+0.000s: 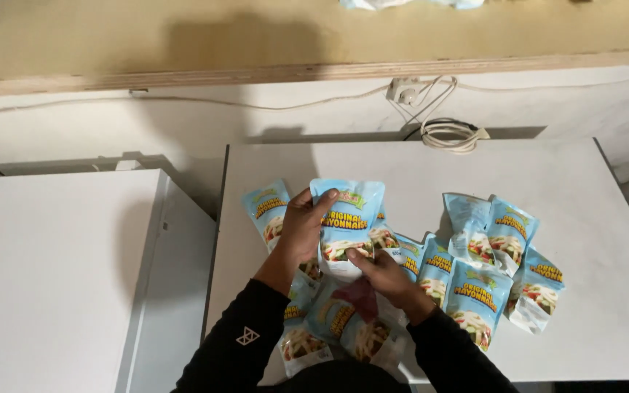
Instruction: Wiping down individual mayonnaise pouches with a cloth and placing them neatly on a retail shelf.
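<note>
Item: light-blue sauce pouch, held upright at centre of frame, long axis running top to bottom of the picture, printed face toward the camera.

Left hand: closed on the pouch's left edge, thumb hooked over the upper left corner, fingers behind it. Black sleeve runs to the lower left.

Right hand: pinching the pouch's bottom edge from below, thumb on the front face. Both hands touch the pouch; the left grips higher, the right lower and right of centre.

Surroundings: white table filling the right half of frame. One like pouch lies just left of the held one, partly behind the left hand. A loose cluster of like pouches lies to the right, overlapping. More pouches sit at lower centre, beneath the wrists. Coiled white cable at the table's far edge, upper centre. White cabinet at left.
</note>
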